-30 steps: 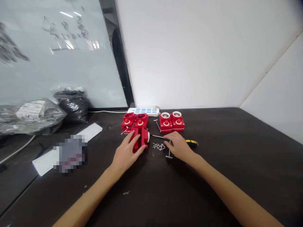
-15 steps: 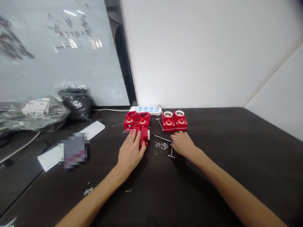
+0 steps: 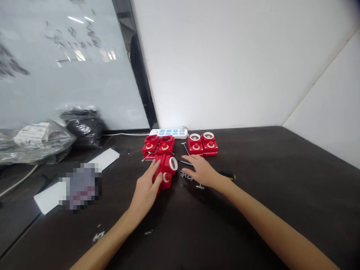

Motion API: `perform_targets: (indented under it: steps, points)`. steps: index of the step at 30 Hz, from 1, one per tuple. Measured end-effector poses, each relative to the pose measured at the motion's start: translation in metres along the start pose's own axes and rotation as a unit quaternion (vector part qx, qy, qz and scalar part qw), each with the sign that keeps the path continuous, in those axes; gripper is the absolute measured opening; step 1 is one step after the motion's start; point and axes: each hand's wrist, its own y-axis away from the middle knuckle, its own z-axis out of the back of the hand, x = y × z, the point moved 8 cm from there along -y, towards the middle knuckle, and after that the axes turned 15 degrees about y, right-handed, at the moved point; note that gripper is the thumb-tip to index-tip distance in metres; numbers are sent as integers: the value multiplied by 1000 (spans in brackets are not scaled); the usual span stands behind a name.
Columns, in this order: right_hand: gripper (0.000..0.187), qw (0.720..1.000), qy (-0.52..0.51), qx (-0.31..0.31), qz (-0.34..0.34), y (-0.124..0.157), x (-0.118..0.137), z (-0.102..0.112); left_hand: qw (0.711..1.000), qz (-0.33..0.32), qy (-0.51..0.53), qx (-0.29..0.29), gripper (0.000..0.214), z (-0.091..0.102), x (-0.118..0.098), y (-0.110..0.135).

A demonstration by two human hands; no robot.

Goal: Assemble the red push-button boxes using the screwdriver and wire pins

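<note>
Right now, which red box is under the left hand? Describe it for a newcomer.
On the dark table, below the white power strip, four red push-button boxes sit flat in pairs. The fifth lies tipped under the left hand, its white ring facing sideways.

Red plastic button housing point(image 3: 165, 173), tilted on its side on the dark worktop point(image 3: 253, 225), near the far edge and a little left of the middle. One white ring facing up and to the right, and below it a red button inside a second white ring. Fingers of the left hand point(image 3: 146, 191) around its near side. Thin steel rod point(image 3: 185, 162), flat on the worktop, just beside the housing and under the open right hand point(image 3: 201, 172).
</note>
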Motion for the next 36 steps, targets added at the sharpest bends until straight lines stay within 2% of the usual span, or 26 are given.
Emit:
perform_targets:
  steps: [3, 6, 9, 13, 16, 20, 25, 32, 36]
  points:
    - [59, 999, -43, 5, 29, -7, 16, -4, 993, 44, 112, 5, 49, -6, 9, 2]
    - [61, 999, -46, 13, 21, -13, 18, -2, 983, 63, 170, 34, 52, -18, 13, 5]
    - [59, 999, -26, 22, 29, -18, 20, 4, 986, 56, 146, 64, 54, -23, 13, 8]
    - [57, 996, 6, 44, 71, -21, 28, 7, 991, 47, 55, 110, 55, -25, 13, 11]
    - [58, 995, 15, 48, 91, -23, 30, 8, 994, 36, 13, 104, 57, -20, 13, 7]
    - [51, 996, 0, 44, 81, -27, 31, 8, 995, 9, 68, 74, 61, -12, 14, -6]
    - [46, 998, 23, 7, 59, -32, 33, 10, 973, -4, 192, 126, 70, -25, 18, -26]
    - [38, 995, -8, -36, 91, -25, 28, 9, 965, -52, 200, 162, 64, -32, 20, -42]
    - [32, 992, -21, -58, 114, -22, 28, 12, 974, -65, 172, 129, 63, -28, 22, -38]
